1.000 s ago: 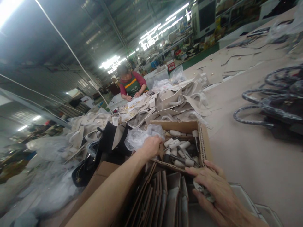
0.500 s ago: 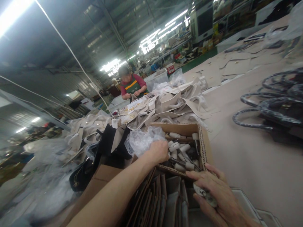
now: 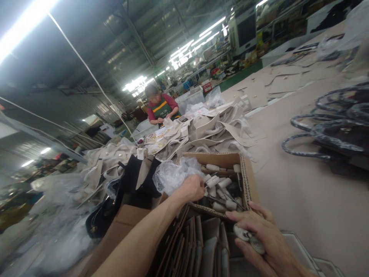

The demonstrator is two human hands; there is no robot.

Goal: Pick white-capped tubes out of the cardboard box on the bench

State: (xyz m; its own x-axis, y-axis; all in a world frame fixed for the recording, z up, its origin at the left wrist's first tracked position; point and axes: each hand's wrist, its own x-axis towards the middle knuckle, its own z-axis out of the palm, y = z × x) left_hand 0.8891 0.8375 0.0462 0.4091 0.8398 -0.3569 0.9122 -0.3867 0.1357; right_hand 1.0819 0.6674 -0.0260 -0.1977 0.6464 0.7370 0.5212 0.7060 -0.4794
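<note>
Here the right hand (image 3: 268, 238) pinches small round metal pieces (image 3: 249, 237); left hand (image 3: 192, 187) closed in box (image 3: 248, 181).

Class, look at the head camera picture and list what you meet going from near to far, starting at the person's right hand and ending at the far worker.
right hand → cardboard box of white-handled tools → heap of beige cut pieces → co-worker in a green apron

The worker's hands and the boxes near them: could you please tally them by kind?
Hands: 2, left hand in the tool box, right hand holding a small metal piece.
Cardboard boxes: 2, tool box and divider box.
Total: 4
</note>
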